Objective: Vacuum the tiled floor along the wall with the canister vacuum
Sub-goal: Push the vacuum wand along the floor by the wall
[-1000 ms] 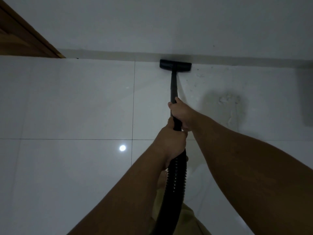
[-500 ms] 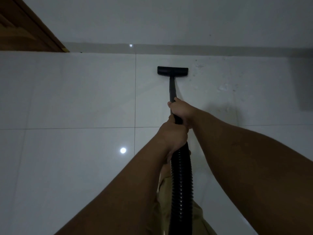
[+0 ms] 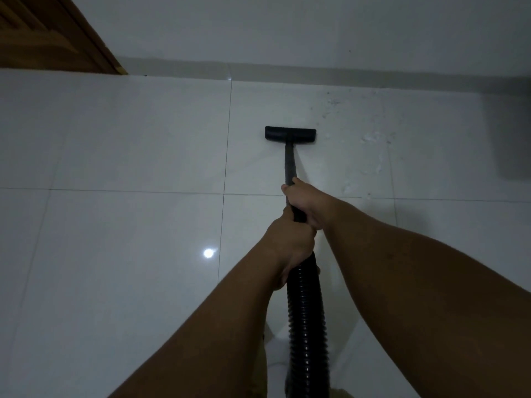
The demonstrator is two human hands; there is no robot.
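Observation:
A black vacuum wand (image 3: 290,165) ends in a flat black floor nozzle (image 3: 290,135) that rests on the glossy white tiled floor (image 3: 138,139), a short way out from the wall's skirting (image 3: 316,71). My right hand (image 3: 304,201) grips the wand higher up. My left hand (image 3: 290,242) grips it just behind, where the ribbed black hose (image 3: 306,320) begins. The hose runs down between my forearms and out of view. The canister itself is out of sight.
Pale dusty smears and specks (image 3: 370,139) lie on the tile right of the nozzle. A wooden door frame (image 3: 57,35) stands at the top left. A dark shadow (image 3: 514,130) covers the floor at the far right. A light reflection (image 3: 208,253) shines on the tile.
The nozzle has been pulled back from the skirting toward me, about half a tile. Both hands kept their grip on the wand.

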